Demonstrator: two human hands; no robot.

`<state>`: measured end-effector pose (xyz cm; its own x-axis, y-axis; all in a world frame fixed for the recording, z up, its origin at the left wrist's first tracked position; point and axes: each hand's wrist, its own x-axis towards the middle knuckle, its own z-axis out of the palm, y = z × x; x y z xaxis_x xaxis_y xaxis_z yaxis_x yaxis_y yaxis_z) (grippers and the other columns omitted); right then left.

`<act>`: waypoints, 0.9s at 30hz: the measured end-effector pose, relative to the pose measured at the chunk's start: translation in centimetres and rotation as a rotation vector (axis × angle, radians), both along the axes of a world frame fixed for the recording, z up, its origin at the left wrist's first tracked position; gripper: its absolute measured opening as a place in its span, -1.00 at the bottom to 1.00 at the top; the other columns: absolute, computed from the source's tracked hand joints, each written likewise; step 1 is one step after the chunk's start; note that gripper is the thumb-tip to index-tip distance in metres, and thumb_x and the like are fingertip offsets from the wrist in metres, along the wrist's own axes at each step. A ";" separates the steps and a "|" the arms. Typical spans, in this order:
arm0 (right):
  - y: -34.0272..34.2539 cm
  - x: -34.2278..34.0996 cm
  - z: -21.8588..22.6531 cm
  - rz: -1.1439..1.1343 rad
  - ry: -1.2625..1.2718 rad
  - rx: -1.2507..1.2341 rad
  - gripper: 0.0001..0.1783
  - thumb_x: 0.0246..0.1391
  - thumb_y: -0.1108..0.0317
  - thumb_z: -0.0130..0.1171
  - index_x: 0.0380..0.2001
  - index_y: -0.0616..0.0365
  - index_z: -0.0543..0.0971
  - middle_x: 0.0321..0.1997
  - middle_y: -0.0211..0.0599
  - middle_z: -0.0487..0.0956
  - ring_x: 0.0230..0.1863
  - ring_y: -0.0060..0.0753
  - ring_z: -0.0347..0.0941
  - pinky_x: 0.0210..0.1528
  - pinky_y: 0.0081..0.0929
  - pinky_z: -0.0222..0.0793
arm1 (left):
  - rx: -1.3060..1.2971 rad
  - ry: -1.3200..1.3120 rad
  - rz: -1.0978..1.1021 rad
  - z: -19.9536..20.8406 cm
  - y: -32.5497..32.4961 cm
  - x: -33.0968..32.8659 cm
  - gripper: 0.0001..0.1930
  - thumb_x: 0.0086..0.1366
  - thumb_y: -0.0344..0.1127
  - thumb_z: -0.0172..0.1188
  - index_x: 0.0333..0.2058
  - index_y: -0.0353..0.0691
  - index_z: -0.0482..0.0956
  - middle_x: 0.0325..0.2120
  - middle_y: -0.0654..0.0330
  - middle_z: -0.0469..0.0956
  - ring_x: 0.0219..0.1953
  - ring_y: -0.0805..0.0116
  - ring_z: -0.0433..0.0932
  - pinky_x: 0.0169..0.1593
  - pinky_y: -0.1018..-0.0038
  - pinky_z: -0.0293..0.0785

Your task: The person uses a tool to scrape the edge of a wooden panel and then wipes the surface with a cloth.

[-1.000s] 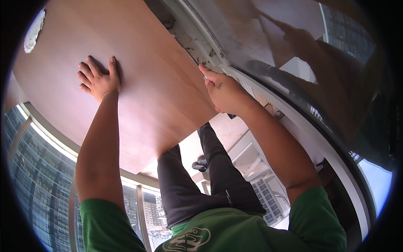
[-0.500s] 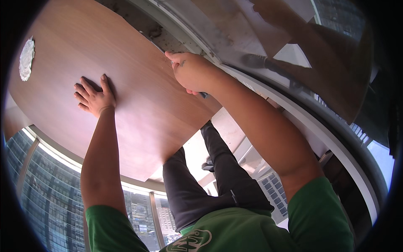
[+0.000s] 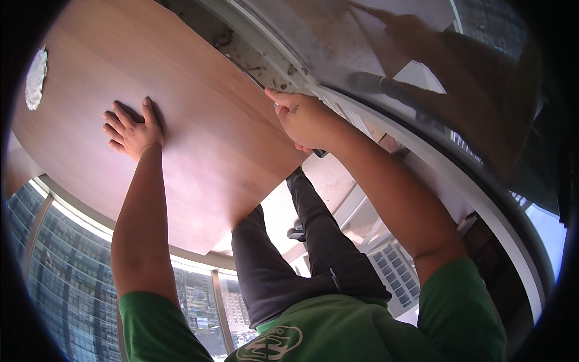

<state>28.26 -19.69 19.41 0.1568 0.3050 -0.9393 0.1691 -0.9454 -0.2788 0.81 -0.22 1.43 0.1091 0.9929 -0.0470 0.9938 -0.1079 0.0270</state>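
A large wood-grain panel (image 3: 199, 139) fills the upper left, above my legs. My left hand (image 3: 137, 131) lies flat on it with fingers spread, holding nothing. At the panel's right edge my right hand (image 3: 301, 120) is closed round a slim tool (image 3: 319, 153). The tool's dark end sticks out below the palm, and a thin dark strip runs from the fingertips along the panel's edge. My fingers cover most of the tool, so its exact kind cannot be told.
A crumpled whitish piece (image 3: 36, 79) lies at the panel's far left. Beside the right edge is a dirty, debris-strewn ledge (image 3: 241, 51) and a pale window frame (image 3: 398, 130) with reflecting glass. Windows (image 3: 66, 259) curve along the lower left. My legs (image 3: 289, 265) are under the near corner.
My right hand has moved right and nearer to me with the tool, off the panel's surface to just outside its edge. My left hand stays flat, shifted very slightly.
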 end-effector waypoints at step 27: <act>-7.3 0.8 0.7 -0.293 -0.021 0.054 -0.54 0.37 0.17 -0.09 0.20 0.17 0.43 -0.59 -0.19 0.54 -0.62 -0.40 0.49 -0.48 -0.39 0.47 | 0.032 0.015 -0.005 -0.6 0.2 -0.5 -0.05 0.24 0.58 -0.30 0.46 0.16 -0.09 0.50 0.18 -0.17 0.52 0.09 -0.26 0.49 0.01 -0.34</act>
